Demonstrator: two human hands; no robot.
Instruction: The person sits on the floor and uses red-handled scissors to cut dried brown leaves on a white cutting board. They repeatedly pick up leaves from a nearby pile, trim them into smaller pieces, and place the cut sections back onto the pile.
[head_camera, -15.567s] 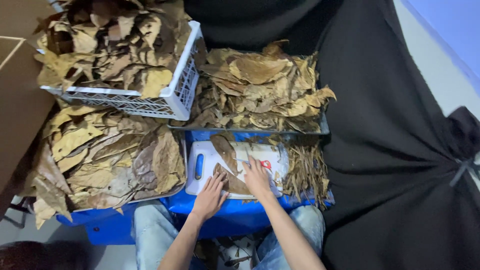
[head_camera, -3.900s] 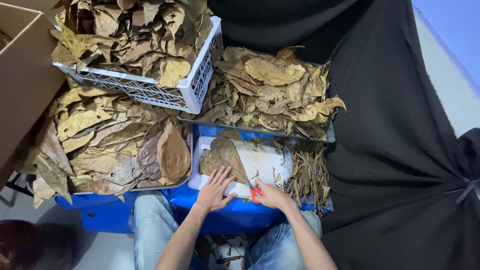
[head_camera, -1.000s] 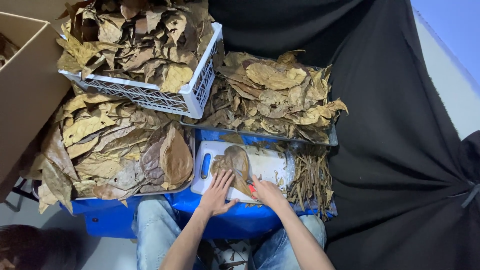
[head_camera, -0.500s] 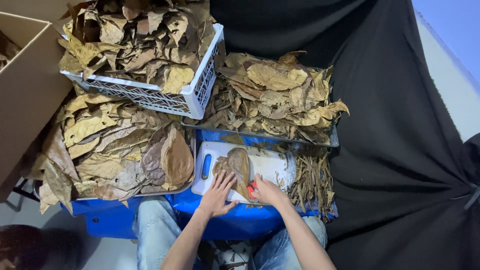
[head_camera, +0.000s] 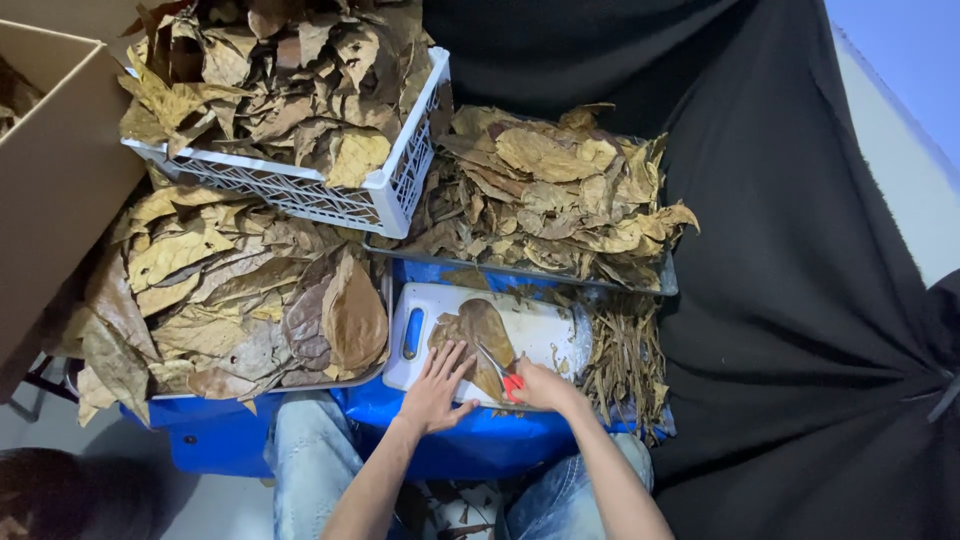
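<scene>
- Leaf (head_camera: 478, 330), brown and dry, is laid flat on the white board (head_camera: 545, 325); the board rests on a blue tub (head_camera: 480, 450) over the person's lap.
- Left hand (head_camera: 437, 385) is spread wide, palm down, fingers pressed on the leaf's near edge.
- Right hand (head_camera: 540, 385) is closed around red-handled scissors (head_camera: 500, 372); the blades are laid against the leaf's right side.
- Stems (head_camera: 622, 360) are heaped just right of the board.
- Tray (head_camera: 520, 272) at the far side is piled with dry leaves.
- Left tray (head_camera: 385, 300), also heaped with leaves, is set beside the board.
- White crate (head_camera: 400, 185), full of leaves, is stacked over the left tray.
- Cardboard box (head_camera: 55, 190) is seen at far left; black cloth (head_camera: 800, 300) is hung at right.
</scene>
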